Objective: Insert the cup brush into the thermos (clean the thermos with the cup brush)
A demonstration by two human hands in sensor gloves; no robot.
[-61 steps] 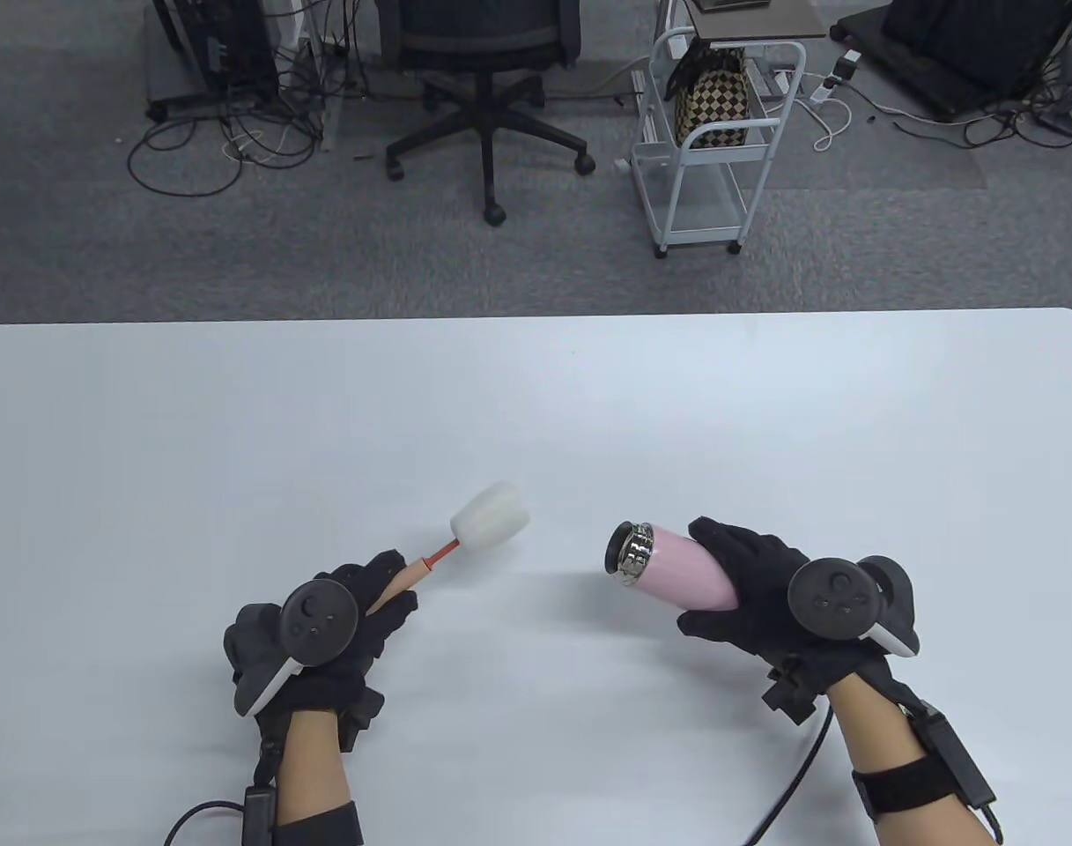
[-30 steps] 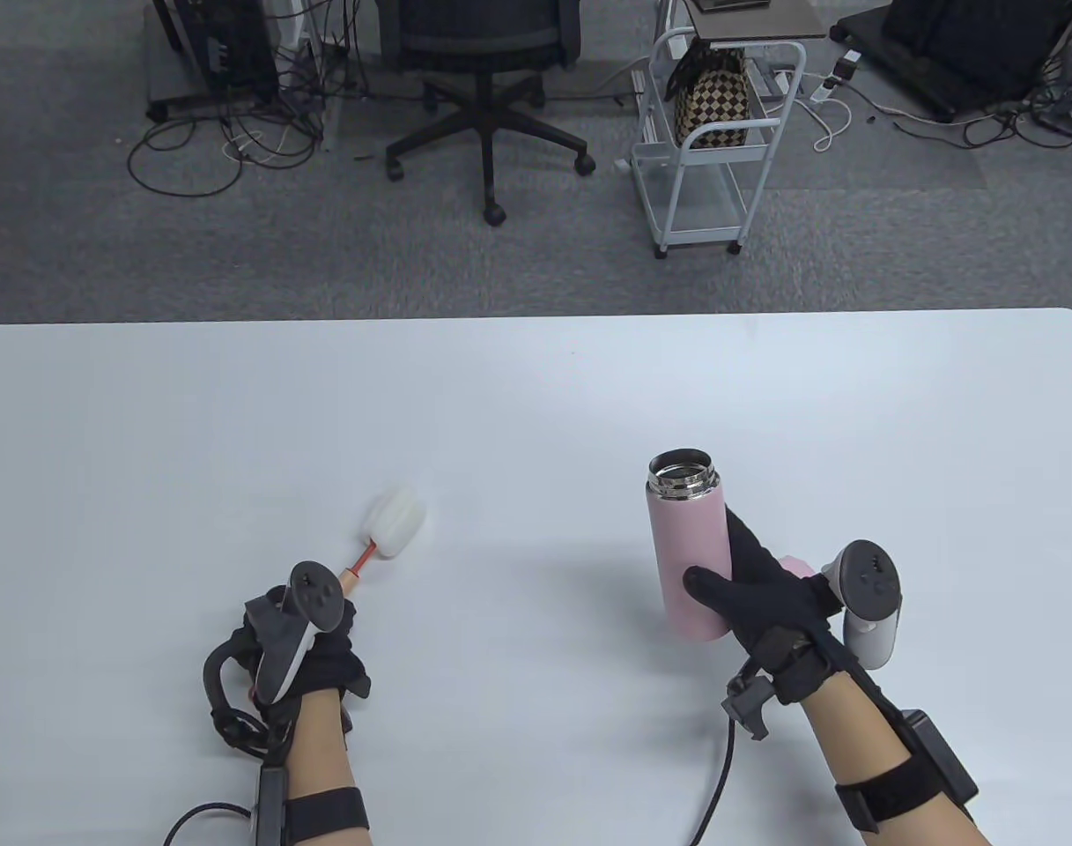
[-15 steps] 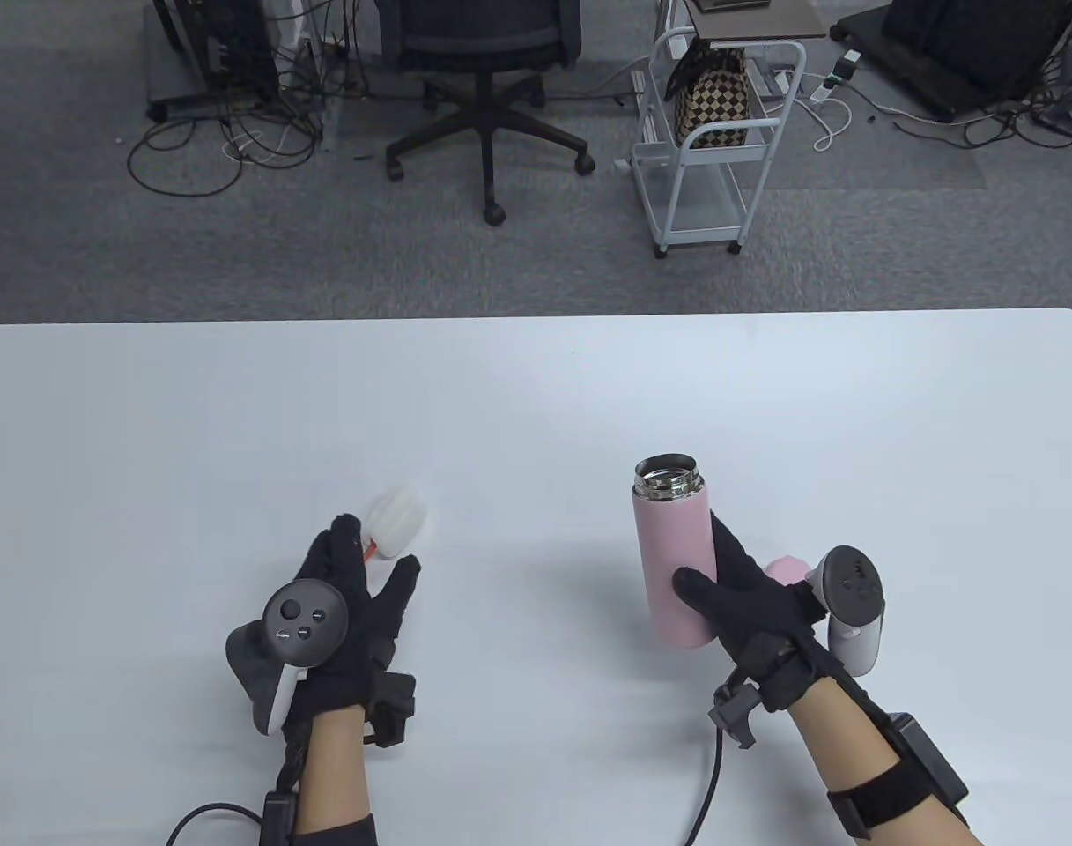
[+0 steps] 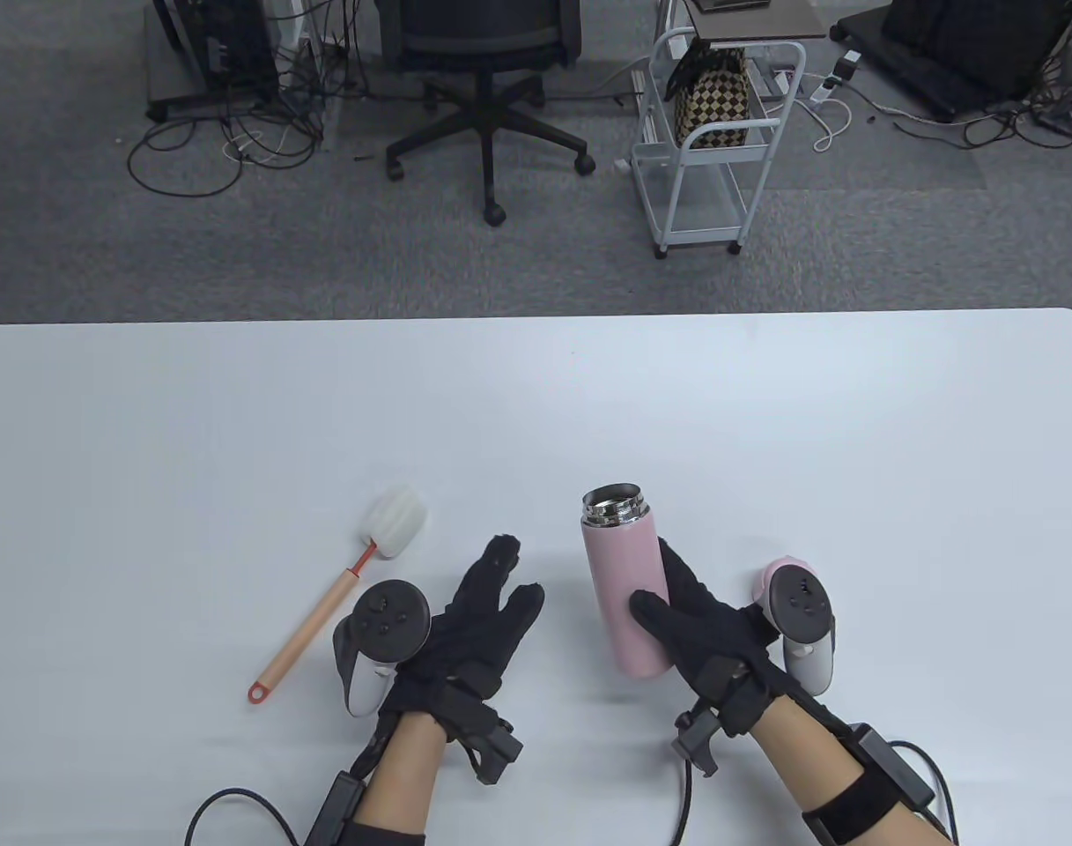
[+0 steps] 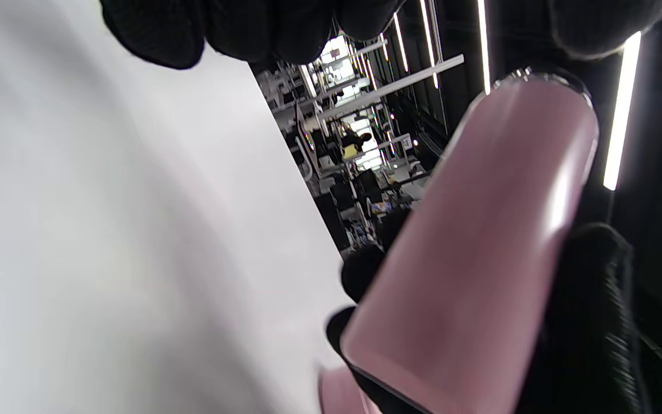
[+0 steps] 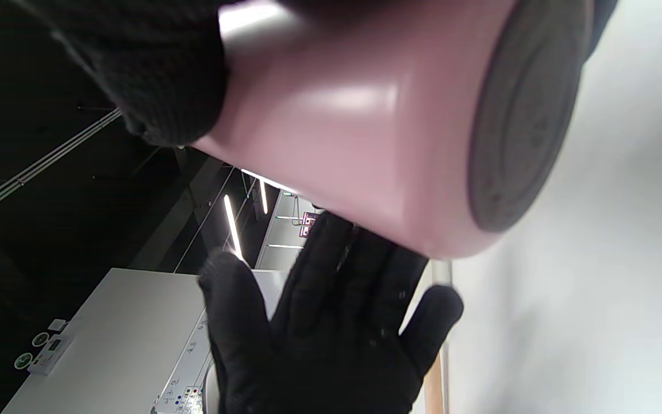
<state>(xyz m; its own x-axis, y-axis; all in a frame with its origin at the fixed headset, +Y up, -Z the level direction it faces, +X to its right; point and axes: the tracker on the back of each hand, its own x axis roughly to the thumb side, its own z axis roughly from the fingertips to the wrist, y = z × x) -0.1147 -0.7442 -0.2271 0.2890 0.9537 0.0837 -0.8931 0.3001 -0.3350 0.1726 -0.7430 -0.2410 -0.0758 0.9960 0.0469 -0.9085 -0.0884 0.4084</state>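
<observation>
My right hand [image 4: 694, 617] grips a pink thermos [image 4: 624, 589] around its lower body and holds it nearly upright above the white table [image 4: 236, 423], steel mouth open at the top. The thermos also shows in the left wrist view [image 5: 480, 253] and the right wrist view [image 6: 365, 126]. My left hand [image 4: 478, 608] is open and empty, fingers spread, just left of the thermos. The cup brush [image 4: 342, 586] lies flat on the table left of that hand, white sponge head [image 4: 393, 524] away from me, wooden handle toward me.
A pink lid [image 4: 778, 568] lies on the table behind my right hand, partly hidden by the tracker. Beyond the table's far edge stand an office chair [image 4: 487, 97] and a white cart [image 4: 716, 141] on the carpet.
My left hand put the brush down on the table, let go and moved right toward the thermos. My right hand turned the thermos upright and carried it left.
</observation>
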